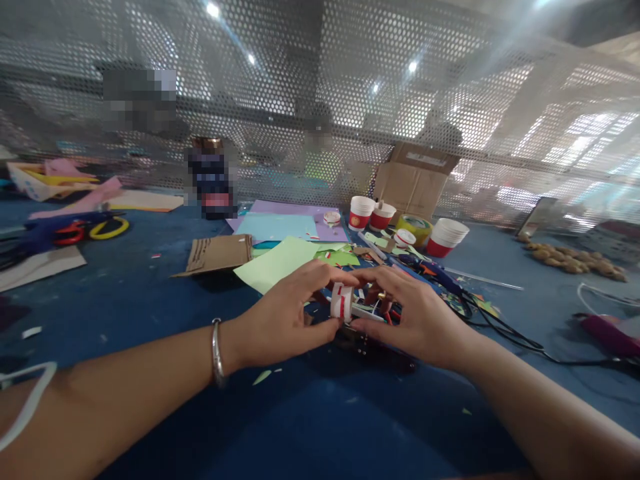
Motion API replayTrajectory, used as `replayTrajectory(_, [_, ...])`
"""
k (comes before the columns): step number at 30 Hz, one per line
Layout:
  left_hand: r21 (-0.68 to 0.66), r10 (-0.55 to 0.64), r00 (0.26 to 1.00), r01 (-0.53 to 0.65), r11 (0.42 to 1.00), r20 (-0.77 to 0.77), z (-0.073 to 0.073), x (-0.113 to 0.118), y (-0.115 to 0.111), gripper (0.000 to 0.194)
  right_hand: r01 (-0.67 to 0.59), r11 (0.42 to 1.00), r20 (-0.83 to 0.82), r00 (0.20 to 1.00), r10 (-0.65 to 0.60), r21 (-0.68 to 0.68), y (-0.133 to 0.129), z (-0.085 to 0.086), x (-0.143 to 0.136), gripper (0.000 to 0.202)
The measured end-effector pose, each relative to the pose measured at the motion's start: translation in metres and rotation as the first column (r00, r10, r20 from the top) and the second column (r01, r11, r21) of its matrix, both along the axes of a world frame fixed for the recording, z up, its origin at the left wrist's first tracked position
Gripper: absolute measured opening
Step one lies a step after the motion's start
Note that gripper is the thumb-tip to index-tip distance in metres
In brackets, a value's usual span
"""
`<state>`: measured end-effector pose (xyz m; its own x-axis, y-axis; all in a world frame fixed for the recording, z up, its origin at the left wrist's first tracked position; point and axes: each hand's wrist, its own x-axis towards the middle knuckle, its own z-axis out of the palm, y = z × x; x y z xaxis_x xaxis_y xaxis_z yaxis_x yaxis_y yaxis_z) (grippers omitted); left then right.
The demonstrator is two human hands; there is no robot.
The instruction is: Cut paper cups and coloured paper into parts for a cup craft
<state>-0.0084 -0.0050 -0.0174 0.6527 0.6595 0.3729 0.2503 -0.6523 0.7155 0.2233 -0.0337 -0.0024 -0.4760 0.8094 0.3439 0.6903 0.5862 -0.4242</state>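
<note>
A small white-and-red paper piece (341, 303), rounded like a short section of a paper cup, is held up between both hands at the middle of the head view. My left hand (287, 307) pinches its left side, thumb below and fingers above. On the other side, my right hand (415, 313) closes thumb and index finger at the piece's right edge; its other fingers are partly hidden. Behind and below the hands lies a dark cluster of small items, too blurred to name. Light green paper (277, 263) lies just beyond my left hand.
Paper cups (361, 212), yellow tape (415, 228) and a glue gun (440, 273) with a black cable stand or lie at the back right. Cardboard (223, 253) and yellow-handled scissors (110, 228) are on the left. A perforated metal screen (280, 87) borders the blue table (165, 427).
</note>
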Motion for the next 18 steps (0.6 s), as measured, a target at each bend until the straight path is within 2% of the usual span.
replayTrajectory(4, [-0.248,-0.024,1.000,0.024,0.968,0.003,0.000,0.001,-0.005,0.042,0.075,0.997,-0.018,0.997,-0.076,-0.035,0.009,0.005,0.012,0.036])
replayTrajectory(6, [-0.291,-0.074,0.997,0.064,0.954,-0.026,0.002,0.002,-0.008,0.041,0.151,0.988,0.006,0.988,-0.151,-0.019,0.015,0.006,0.019,0.025])
replayTrajectory(10, [-0.100,-0.178,0.967,0.161,0.982,-0.182,0.006,0.002,-0.013,0.038,0.243,0.966,0.155,0.961,-0.228,-0.088,0.024,0.007,0.033,0.016])
replayTrajectory(14, [0.049,-0.282,0.911,0.310,0.949,-0.299,0.006,0.002,-0.014,0.034,0.319,0.940,0.298,0.915,-0.271,-0.123,0.025,0.009,0.040,0.017])
replayTrajectory(16, [0.075,-0.287,0.905,0.325,0.943,-0.313,0.005,0.001,-0.014,0.032,0.340,0.935,0.353,0.891,-0.285,-0.103,0.024,0.011,0.041,0.018])
replayTrajectory(18, [0.052,-0.254,0.927,0.278,0.959,-0.274,0.004,0.001,-0.014,0.033,0.344,0.935,0.390,0.875,-0.287,-0.085,0.023,0.012,0.041,0.019])
